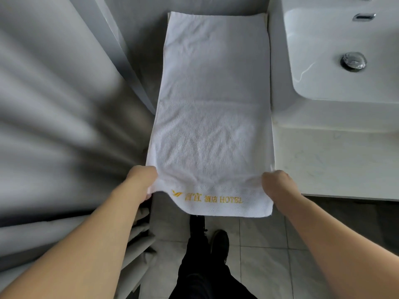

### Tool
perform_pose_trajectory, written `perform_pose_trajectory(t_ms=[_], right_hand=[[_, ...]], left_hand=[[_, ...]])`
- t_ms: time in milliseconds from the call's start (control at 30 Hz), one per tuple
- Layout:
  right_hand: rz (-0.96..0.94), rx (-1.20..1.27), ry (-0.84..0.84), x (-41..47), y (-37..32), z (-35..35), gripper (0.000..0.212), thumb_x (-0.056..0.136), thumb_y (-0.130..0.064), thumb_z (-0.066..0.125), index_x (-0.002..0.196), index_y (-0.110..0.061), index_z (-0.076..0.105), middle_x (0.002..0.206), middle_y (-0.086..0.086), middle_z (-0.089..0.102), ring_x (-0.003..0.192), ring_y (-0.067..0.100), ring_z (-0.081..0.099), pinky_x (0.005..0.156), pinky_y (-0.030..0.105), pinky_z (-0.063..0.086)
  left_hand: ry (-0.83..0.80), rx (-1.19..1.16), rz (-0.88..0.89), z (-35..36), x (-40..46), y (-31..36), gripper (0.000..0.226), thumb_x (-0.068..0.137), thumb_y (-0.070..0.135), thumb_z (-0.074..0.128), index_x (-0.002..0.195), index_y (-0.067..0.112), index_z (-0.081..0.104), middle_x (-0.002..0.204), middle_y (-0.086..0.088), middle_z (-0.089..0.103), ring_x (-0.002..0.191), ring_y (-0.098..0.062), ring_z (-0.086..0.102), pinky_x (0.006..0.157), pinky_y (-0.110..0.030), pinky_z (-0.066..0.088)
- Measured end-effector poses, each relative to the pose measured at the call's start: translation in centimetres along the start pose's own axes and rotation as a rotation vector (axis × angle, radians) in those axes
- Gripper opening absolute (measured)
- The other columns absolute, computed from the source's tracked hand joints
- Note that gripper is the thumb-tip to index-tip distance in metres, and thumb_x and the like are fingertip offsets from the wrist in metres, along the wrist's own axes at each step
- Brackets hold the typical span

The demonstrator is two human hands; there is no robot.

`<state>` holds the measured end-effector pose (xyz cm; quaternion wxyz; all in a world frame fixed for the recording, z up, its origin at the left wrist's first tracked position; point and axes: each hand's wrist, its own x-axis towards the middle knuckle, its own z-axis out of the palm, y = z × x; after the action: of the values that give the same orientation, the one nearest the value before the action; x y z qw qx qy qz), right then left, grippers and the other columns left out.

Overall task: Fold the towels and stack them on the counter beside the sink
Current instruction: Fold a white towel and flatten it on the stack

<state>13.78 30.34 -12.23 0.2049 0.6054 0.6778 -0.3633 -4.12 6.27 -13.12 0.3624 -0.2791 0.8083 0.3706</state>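
Left hand (143, 180) and right hand (277, 184) nearest, fingers curled, each gripping side edge of white towel (213, 104) near its front end; towel spread flat lengthwise on counter (336, 160) left of sink (345, 61), logo end hanging off front edge; grey curtain (54, 115) at left

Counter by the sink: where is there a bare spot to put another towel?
The bare patch of counter lies between the sink, the towel and the counter's front edge. Left of the sink, the towel fills the space.
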Motion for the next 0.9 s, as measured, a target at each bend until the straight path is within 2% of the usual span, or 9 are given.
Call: perform_pose_trajectory(t_ms=[100,200,267,333,433,500,600,733,900], right_hand=[[0.12,0.254,-0.093,0.4,-0.4,-0.5,0.028,0.093,-0.012,0.044,0.114,0.002,0.055,0.111,0.018,0.062,0.097,0.036,0.063,0.086,0.046,0.056],[0.278,0.647,-0.245,-0.4,-1.7,-2.8,0.009,0.097,-0.01,0.05,0.1,-0.004,0.056,0.096,0.017,0.064,0.072,0.029,0.062,0.043,0.039,0.057],[0.333,0.899,-0.314,-0.7,-2.7,-4.7,0.007,0.098,-0.007,0.051,0.095,-0.002,0.056,0.075,0.015,0.065,0.062,0.021,0.06,0.035,0.033,0.051],[0.319,1.212,-0.329,-1.1,-3.9,-6.3,0.008,0.099,-0.001,0.046,0.097,0.0,0.054,0.064,0.015,0.061,0.05,0.019,0.061,0.038,0.037,0.054],[0.213,1.429,-0.284,-1.1,-6.0,-7.5,0.023,0.1,0.002,0.032,0.102,0.0,0.054,0.087,0.017,0.056,0.068,0.024,0.061,0.064,0.042,0.059],[0.146,1.43,-0.264,-0.8,-7.8,-7.6,0.034,0.095,0.005,0.021,0.096,0.001,0.054,0.089,0.016,0.057,0.073,0.023,0.06,0.071,0.039,0.055],[-0.008,1.186,-0.139,0.5,-11.1,-6.9,0.033,0.094,0.009,0.03,0.109,-0.005,0.056,0.08,0.01,0.059,0.067,0.018,0.058,0.083,0.033,0.055],[-0.19,0.63,-0.018,2.8,-14.6,-6.9,0.017,0.09,-0.02,0.067,0.078,-0.013,0.057,0.071,0.006,0.054,0.059,0.019,0.05,0.058,0.031,0.048],[-0.158,0.567,0.203,7.0,-19.6,-8.3,0.026,0.091,-0.033,0.053,0.076,-0.012,0.059,0.07,0.005,0.055,0.059,0.024,0.049,0.06,0.028,0.04]], left_hand=[[-0.094,-0.268,-0.089,-1.4,-0.3,1.8,0.017,0.089,0.001,0.044,0.08,0.012,0.053,0.064,-0.003,0.045,0.047,-0.014,0.038,0.033,-0.014,0.028],[-0.167,-0.488,0.0,-2.0,-1.4,3.6,0.021,0.092,-0.004,0.04,0.087,0.012,0.052,0.055,-0.002,0.045,0.035,-0.007,0.04,0.035,-0.013,0.031],[-0.191,-0.623,0.076,-2.1,-2.8,5.0,0.023,0.095,-0.003,0.04,0.098,0.017,0.051,0.064,-0.004,0.051,0.038,-0.008,0.048,0.039,-0.014,0.039],[-0.265,-0.707,0.117,-2.2,-4.2,6.7,0.014,0.097,0.002,0.042,0.099,0.011,0.052,0.071,-0.009,0.064,0.05,-0.013,0.064,0.048,-0.019,0.049],[-0.379,-0.703,0.165,-2.0,-5.0,9.3,0.022,0.092,0.001,0.033,0.097,0.004,0.054,0.093,-0.012,0.075,0.09,-0.027,0.073,0.079,-0.037,0.055],[-0.388,-0.648,0.229,-1.8,-4.7,11.1,0.035,0.088,-0.005,0.025,0.101,0.005,0.055,0.11,-0.012,0.072,0.106,-0.029,0.067,0.093,-0.04,0.049],[-0.287,-0.453,0.334,-1.1,-2.9,13.8,0.031,0.095,-0.007,0.038,0.117,0.005,0.056,0.11,-0.011,0.071,0.103,-0.024,0.068,0.087,-0.037,0.052],[-0.052,-0.11,0.439,0.0,0.7,17.7,0.017,0.097,0.022,0.061,0.107,0.008,0.061,0.09,-0.009,0.065,0.075,-0.02,0.063,0.073,-0.032,0.055],[0.079,-0.052,0.508,-0.3,4.8,22.4,0.026,0.098,0.032,0.056,0.101,0.007,0.061,0.107,-0.014,0.065,0.083,-0.02,0.058,0.07,-0.029,0.046]])
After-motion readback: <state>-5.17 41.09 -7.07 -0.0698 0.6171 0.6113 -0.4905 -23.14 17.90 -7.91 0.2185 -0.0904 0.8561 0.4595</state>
